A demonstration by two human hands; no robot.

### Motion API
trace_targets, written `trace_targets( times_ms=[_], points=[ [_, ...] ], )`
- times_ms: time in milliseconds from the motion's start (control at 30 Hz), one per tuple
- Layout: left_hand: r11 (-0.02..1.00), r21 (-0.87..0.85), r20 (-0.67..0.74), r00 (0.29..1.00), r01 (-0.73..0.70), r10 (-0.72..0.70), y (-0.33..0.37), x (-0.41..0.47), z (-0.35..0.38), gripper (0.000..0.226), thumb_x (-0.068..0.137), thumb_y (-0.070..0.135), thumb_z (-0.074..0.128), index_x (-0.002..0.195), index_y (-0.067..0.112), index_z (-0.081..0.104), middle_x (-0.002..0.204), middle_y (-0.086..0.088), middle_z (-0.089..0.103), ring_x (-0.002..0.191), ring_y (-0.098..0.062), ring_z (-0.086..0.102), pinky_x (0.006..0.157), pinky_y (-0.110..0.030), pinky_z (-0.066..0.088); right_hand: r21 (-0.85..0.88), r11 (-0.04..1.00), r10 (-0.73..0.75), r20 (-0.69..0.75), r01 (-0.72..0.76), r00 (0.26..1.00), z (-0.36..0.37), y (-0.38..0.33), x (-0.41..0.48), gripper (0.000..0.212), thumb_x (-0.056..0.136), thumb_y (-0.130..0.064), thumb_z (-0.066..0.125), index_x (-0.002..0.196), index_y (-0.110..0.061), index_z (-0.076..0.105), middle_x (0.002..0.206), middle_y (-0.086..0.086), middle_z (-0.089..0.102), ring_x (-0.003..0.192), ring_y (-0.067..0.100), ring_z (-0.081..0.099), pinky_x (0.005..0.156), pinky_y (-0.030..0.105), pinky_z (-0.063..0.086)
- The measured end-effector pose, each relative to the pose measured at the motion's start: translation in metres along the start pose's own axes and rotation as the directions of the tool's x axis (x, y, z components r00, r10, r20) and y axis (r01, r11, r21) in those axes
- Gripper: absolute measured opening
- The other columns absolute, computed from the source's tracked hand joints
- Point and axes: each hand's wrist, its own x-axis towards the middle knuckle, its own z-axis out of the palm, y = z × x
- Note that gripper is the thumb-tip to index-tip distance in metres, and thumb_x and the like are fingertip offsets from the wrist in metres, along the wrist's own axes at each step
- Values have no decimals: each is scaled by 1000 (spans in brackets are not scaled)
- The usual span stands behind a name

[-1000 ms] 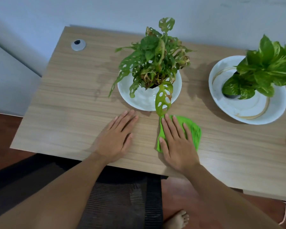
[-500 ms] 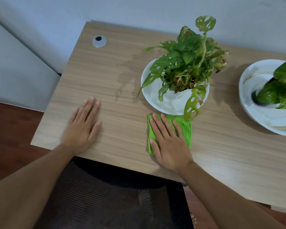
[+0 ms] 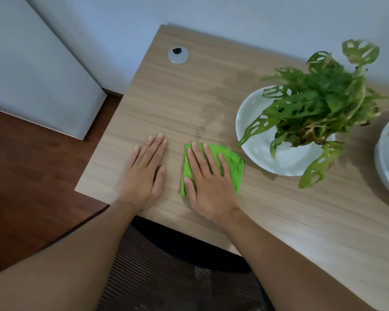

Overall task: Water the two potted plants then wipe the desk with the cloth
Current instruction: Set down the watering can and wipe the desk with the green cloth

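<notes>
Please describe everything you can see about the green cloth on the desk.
The green cloth is bright lime green and looks like soft, thin fabric, folded into a rough rectangle with a stitched edge along its right side. It lies flat on the wooden desk, near the front edge and just left of the white plate, apart from it. The right hand presses flat on top with spread fingers, covering most of it. The left hand lies on the desk beside it, not touching it.

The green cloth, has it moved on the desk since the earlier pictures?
Yes. The green cloth, under the right hand, has slid left along the desk, away from the white plate and its drooping leaf.
</notes>
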Motion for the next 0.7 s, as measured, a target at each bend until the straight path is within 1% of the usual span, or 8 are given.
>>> trace_targets(
  times_ms=[67, 133, 200, 300, 367, 467, 533, 700],
  points=[
    [1000, -4, 0, 1000, 7, -7, -2, 0, 0, 70, 116, 34, 35, 182, 21, 19, 192, 9, 11, 178, -11, 5, 145, -52, 12, 6, 1000, -17, 32, 17, 999, -2, -1, 4, 78, 119, -53, 30, 186, -18, 10, 194, -2, -5, 180, 23, -4, 143, 56, 5],
    [1000, 1, -6, 1000, 8, -8, -5, 1, 1, 71, 115, 35, 35, 182, 22, 17, 192, 10, 9, 178, -9, 4, 145, -53, 13, -16, 998, -61, 54, 62, 997, -8, 7, 6, 78, 120, -57, 26, 186, -19, 9, 194, -2, -5, 180, 24, -3, 143, 54, 7],
    [1000, -19, -19, 1000, 12, -12, -9, 0, 4, 72, 115, 36, 36, 183, 22, 16, 192, 10, 7, 178, -9, 3, 145, -54, 13, -76, 987, -139, 54, 143, 989, -13, 23, 10, 77, 121, -60, 28, 186, -21, 13, 194, -3, 1, 180, 25, 2, 142, 53, 13],
    [999, -48, -50, 998, 22, -24, -11, 0, 6, 72, 114, 34, 39, 182, 20, 18, 192, 8, 8, 179, -11, 5, 145, -54, 13, -104, 970, -213, 65, 219, 975, -16, 38, 17, 75, 122, -58, 33, 186, -26, 11, 194, -5, 1, 180, 27, 1, 143, 53, 13],
    [998, -50, -64, 998, 23, -26, -12, 1, 6, 72, 114, 33, 39, 182, 18, 20, 192, 6, 11, 179, -12, 7, 145, -53, 13, -93, 977, -191, 33, 193, 981, -13, 32, 24, 74, 121, -57, 32, 186, -26, 12, 194, -4, 3, 180, 27, 2, 142, 54, 14],
    [999, -34, -64, 998, 16, -18, -14, 1, 7, 70, 114, 31, 37, 181, 16, 23, 192, 3, 14, 179, -14, 10, 144, -53, 16, -47, 994, -104, -47, 102, 993, -6, 8, 37, 73, 119, -54, 38, 184, -22, 24, 193, -2, 14, 179, 30, 10, 141, 56, 18],
    [1000, -29, -62, 998, 7, -9, -15, 1, 8, 68, 114, 29, 34, 181, 15, 25, 191, 2, 16, 178, -15, 12, 144, -53, 18, -17, 995, -95, -60, 95, 994, 0, -9, 44, 73, 118, -52, 42, 183, -21, 29, 192, -1, 17, 179, 32, 12, 141, 56, 18],
    [998, -60, -61, 998, -14, 10, -19, -1, 10, 72, 110, 24, 36, 181, 16, 25, 191, 3, 17, 178, -15, 12, 144, -53, 17, 9, 992, -125, -17, 125, 992, 6, -27, 47, 73, 120, -53, 39, 184, -22, 23, 193, -2, 10, 180, 31, 5, 142, 56, 14]
  ],
)
